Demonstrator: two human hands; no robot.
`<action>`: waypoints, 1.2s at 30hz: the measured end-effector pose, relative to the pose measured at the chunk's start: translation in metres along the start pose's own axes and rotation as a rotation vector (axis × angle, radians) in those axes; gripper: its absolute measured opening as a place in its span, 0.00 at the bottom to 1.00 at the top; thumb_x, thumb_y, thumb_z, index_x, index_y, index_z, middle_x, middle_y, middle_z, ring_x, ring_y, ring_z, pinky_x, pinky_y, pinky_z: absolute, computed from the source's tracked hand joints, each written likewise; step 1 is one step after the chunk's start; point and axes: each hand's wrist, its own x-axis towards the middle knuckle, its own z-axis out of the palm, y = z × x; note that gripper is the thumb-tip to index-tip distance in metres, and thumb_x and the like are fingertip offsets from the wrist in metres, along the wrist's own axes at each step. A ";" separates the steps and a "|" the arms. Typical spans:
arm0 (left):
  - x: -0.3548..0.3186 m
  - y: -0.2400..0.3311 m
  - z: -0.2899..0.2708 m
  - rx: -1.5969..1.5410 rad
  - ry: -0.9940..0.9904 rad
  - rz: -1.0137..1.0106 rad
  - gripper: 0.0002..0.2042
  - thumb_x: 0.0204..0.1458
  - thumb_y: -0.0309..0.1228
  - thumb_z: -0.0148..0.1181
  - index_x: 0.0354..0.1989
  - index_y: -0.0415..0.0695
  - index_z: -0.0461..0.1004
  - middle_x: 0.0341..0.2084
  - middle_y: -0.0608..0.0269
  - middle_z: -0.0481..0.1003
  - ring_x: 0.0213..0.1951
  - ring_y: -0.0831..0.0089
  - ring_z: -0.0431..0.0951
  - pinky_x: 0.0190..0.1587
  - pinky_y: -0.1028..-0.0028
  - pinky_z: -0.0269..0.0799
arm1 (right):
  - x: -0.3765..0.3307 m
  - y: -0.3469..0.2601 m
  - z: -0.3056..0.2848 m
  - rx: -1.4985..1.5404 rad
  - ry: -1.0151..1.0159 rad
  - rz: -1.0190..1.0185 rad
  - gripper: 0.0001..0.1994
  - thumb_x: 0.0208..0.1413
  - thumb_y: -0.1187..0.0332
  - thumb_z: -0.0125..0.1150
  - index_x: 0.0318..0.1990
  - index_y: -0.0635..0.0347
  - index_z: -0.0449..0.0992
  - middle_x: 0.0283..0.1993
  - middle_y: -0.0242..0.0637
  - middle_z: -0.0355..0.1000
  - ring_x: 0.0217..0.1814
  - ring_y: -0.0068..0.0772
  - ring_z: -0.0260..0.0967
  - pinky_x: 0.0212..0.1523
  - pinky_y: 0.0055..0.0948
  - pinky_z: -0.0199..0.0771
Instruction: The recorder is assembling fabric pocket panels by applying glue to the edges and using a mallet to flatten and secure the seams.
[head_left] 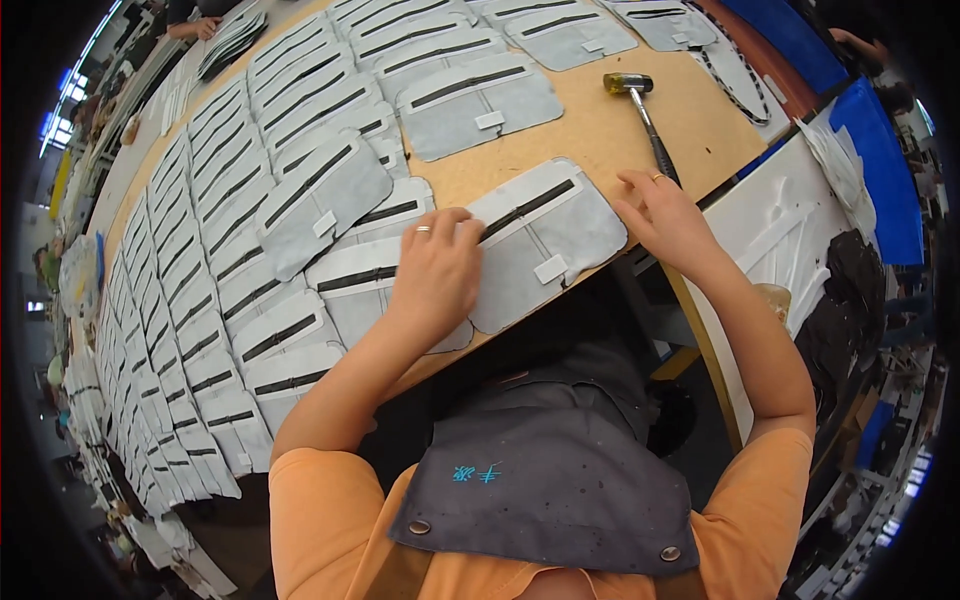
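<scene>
A light grey fabric panel (545, 235) with a black zipper strip set in a slit lies at the table's near edge, slightly overhanging it. A small white tag hangs from it on a thin strip. My left hand (435, 265), ringed, has its bent fingers closed on the panel's left edge, by the zipper's end; the fingertips are partly hidden. At the panel's right edge is my right hand (667, 220), also ringed, its fingers loosely bent and thumb apart from the index finger. Nothing shows in it. A hammer (645, 125) with a yellow head and black grip lies just beyond this hand.
Overlapping rows of similar zippered panels (230, 180) cover the left and far parts of the tan tabletop (590, 120). To the right, a white surface (745, 235) carries white strips and dark material (850, 310). Another person's hand (200, 28) shows at the far left.
</scene>
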 end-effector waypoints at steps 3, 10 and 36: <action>-0.024 -0.029 -0.006 0.106 0.098 -0.170 0.10 0.50 0.27 0.57 0.41 0.43 0.69 0.44 0.58 0.69 0.48 0.56 0.67 0.50 0.60 0.60 | 0.012 -0.003 0.013 -0.040 -0.009 -0.013 0.22 0.54 0.60 0.60 0.53 0.64 0.69 0.48 0.50 0.68 0.52 0.49 0.66 0.52 0.38 0.68; -0.050 -0.057 -0.017 0.006 0.084 -0.088 0.06 0.50 0.29 0.57 0.35 0.46 0.69 0.35 0.64 0.69 0.41 0.61 0.68 0.49 0.64 0.56 | 0.027 -0.013 0.026 0.332 -0.142 0.196 0.18 0.51 0.69 0.60 0.49 0.66 0.71 0.28 0.39 0.71 0.34 0.36 0.71 0.38 0.33 0.71; 0.022 0.039 0.038 -0.242 -0.069 0.198 0.16 0.48 0.27 0.59 0.46 0.39 0.69 0.50 0.57 0.68 0.51 0.58 0.68 0.47 0.63 0.65 | -0.029 -0.048 0.044 0.136 0.073 0.175 0.11 0.51 0.67 0.61 0.36 0.65 0.71 0.33 0.44 0.70 0.44 0.46 0.68 0.44 0.38 0.69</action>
